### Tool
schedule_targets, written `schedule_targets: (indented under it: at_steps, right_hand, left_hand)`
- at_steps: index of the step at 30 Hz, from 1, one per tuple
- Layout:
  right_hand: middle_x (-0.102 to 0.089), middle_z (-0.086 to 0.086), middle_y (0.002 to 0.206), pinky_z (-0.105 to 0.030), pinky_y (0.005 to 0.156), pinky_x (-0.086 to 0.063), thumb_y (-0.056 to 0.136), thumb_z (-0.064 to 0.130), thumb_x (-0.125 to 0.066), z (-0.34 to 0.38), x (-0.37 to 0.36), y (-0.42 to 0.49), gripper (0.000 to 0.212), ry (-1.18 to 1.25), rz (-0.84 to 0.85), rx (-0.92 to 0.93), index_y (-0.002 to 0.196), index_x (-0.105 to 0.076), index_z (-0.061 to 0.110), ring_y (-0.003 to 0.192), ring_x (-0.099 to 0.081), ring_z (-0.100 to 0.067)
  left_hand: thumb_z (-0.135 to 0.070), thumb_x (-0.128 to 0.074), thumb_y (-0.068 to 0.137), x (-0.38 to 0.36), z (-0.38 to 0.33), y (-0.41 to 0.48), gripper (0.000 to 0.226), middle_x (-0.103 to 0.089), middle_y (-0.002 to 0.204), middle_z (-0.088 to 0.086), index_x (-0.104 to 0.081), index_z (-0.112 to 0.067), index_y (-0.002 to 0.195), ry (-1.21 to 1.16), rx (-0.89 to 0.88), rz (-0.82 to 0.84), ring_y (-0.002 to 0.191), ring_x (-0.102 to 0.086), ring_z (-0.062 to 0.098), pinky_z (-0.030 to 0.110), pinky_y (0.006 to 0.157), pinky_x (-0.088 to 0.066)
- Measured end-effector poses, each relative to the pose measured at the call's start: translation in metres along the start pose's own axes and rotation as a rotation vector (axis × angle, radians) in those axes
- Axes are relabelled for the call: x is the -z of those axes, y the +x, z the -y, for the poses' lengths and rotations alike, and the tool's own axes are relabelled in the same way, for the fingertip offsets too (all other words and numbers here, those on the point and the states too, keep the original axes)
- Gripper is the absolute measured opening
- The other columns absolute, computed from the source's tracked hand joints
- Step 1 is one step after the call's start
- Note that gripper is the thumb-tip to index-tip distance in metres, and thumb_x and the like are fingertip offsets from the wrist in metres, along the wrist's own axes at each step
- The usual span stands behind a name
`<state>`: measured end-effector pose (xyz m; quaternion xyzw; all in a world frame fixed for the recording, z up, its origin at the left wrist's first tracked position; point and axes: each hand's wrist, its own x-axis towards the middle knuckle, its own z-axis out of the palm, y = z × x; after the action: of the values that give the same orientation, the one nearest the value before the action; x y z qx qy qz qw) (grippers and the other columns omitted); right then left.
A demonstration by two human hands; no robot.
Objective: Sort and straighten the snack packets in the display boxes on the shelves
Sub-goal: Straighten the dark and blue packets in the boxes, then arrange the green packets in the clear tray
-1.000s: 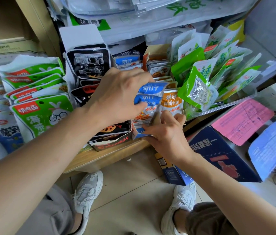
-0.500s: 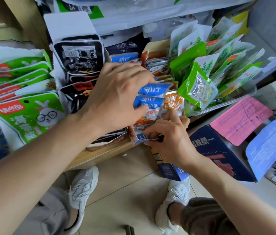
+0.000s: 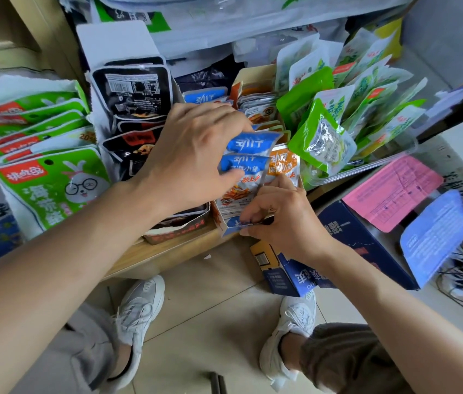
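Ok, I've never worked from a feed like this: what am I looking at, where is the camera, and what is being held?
There is no machine here: the grips are a person's two bare hands. The single picture comes from a camera worn on the person's head, looking forward and down, so both arms reach in from the bottom edge and the shoes show below. The left grip curls over a bunch of blue packets standing in a display box. The right grip pinches that box's front lip. An orange packet stands beside the blue ones. Everything sits on a wooden shelf. To the left are black packets and green rabbit packets. To the right are more green packets in a clear tray.
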<state>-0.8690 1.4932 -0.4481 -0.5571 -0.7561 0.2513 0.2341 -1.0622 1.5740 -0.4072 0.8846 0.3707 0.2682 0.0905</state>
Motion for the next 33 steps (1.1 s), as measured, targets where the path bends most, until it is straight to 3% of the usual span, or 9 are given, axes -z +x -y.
schedule_targets:
  at_steps: [3,6,12,18,22,25,30,33]
  right_hand:
    - [-0.057,0.023,0.079,-0.056,0.087,-0.04,0.074,0.034,-0.086,-0.005,0.008,-0.003,0.021,-0.036,0.105,0.047,0.093,-0.08,0.029,0.097,-0.042,-0.016]
    - [-0.057,0.014,0.087,-0.054,0.087,-0.037,0.078,0.033,-0.081,-0.01,0.007,-0.006,0.024,-0.142,0.099,0.086,0.101,-0.08,0.026,0.099,-0.04,-0.018]
    - [-0.044,0.012,0.083,-0.045,0.074,-0.034,0.081,0.034,-0.073,-0.01,0.0,-0.007,0.013,-0.247,0.012,0.214,0.084,-0.081,0.024,0.09,-0.034,-0.016]
    - [-0.052,0.009,0.08,-0.046,0.079,-0.037,0.073,0.03,-0.084,-0.01,0.0,-0.007,0.01,-0.077,-0.056,0.075,0.079,-0.081,0.023,0.091,-0.037,-0.012]
    - [-0.059,0.003,0.087,-0.029,0.084,-0.04,0.073,0.029,-0.086,-0.008,0.009,-0.008,0.01,0.116,-0.045,0.003,0.081,-0.078,0.029,0.097,-0.045,-0.018]
    - [-0.067,0.006,0.097,-0.026,0.089,-0.038,0.078,0.031,-0.083,-0.007,0.018,-0.008,0.009,0.145,-0.098,0.03,0.083,-0.077,0.027,0.101,-0.053,-0.023]
    - [-0.065,0.017,0.085,-0.011,0.066,-0.04,0.081,0.022,-0.082,0.0,0.027,-0.006,0.012,0.161,-0.235,-0.01,0.089,-0.073,0.027,0.076,-0.059,-0.001]
    - [-0.069,0.01,0.085,-0.026,0.059,-0.053,0.083,0.023,-0.081,0.004,0.033,0.001,0.011,0.234,-0.376,-0.063,0.091,-0.073,0.025,0.072,-0.066,-0.007]
  left_hand:
    - [-0.038,-0.07,0.071,0.0,0.001,-0.001,0.042,-0.07,0.115,-0.001,-0.064,-0.018,0.107,0.022,-0.016,0.011,0.123,-0.059,0.027,0.046,0.094,-0.038]
    - [-0.037,-0.071,0.071,-0.001,0.001,0.0,0.041,-0.07,0.115,-0.001,-0.063,-0.017,0.106,0.024,-0.015,0.013,0.124,-0.058,0.027,0.048,0.095,-0.039]
    - [-0.038,-0.07,0.072,-0.001,0.001,0.0,0.04,-0.07,0.11,-0.001,-0.063,-0.017,0.105,0.024,-0.025,0.008,0.118,-0.059,0.027,0.046,0.091,-0.037]
    - [-0.038,-0.068,0.073,0.0,0.0,0.001,0.04,-0.069,0.109,0.0,-0.063,-0.015,0.105,0.026,-0.018,0.015,0.116,-0.059,0.028,0.044,0.089,-0.036]
    - [-0.04,-0.065,0.074,0.001,-0.001,0.0,0.041,-0.069,0.109,0.001,-0.063,-0.015,0.106,0.013,-0.02,0.021,0.117,-0.059,0.028,0.046,0.091,-0.037]
    - [-0.04,-0.066,0.071,0.001,0.0,-0.001,0.042,-0.069,0.112,0.0,-0.063,-0.017,0.106,0.012,-0.034,0.025,0.121,-0.057,0.028,0.048,0.092,-0.037]
    - [-0.043,-0.065,0.076,0.005,0.003,0.0,0.04,-0.07,0.119,-0.007,-0.069,-0.024,0.111,-0.052,-0.049,0.088,0.127,-0.054,0.024,0.049,0.097,-0.034]
    - [-0.047,-0.057,0.084,0.009,0.006,0.0,0.043,-0.065,0.131,-0.014,-0.07,-0.031,0.122,-0.107,-0.033,0.151,0.137,-0.046,0.019,0.045,0.103,-0.026]
